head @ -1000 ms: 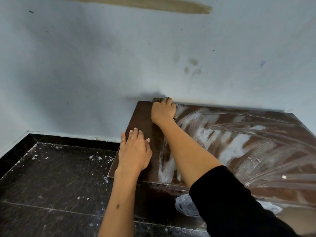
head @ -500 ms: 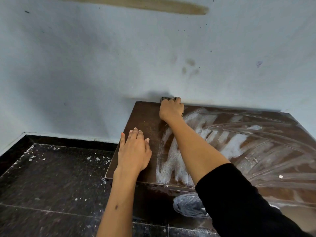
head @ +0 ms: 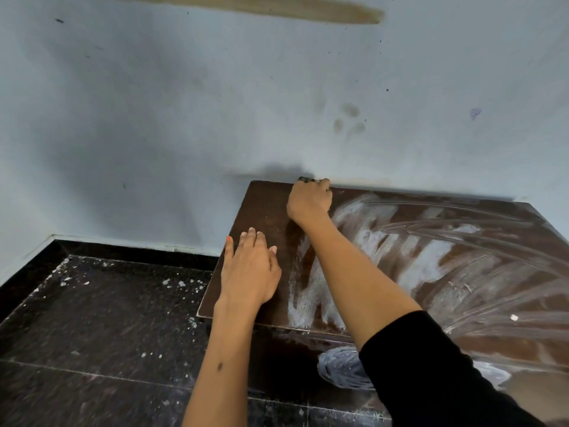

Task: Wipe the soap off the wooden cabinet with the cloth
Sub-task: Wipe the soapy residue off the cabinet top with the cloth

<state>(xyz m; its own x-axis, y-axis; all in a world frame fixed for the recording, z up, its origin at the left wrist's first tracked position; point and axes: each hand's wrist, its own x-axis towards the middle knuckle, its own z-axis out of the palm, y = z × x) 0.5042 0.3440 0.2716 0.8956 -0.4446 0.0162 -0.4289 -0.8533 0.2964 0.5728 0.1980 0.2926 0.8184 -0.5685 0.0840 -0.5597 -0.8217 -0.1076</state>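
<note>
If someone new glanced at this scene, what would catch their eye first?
White soap streaks fan across the brown wooden cabinet top. At its far edge by the wall, the right hand grips a dark cloth, while the left hand rests flat near the left edge.

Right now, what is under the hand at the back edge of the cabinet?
The right hand grips a dark cloth; only its tip peeks past the fingers, the rest is covered. Beneath lies the wooden cabinet top.

You see a pale blue wall (head: 184,118) with a tan streak (head: 261,7) along the top. Lower left lies dark speckled floor (head: 92,334); a crumpled plastic bag (head: 341,365) sits at the bottom, right of centre.
</note>
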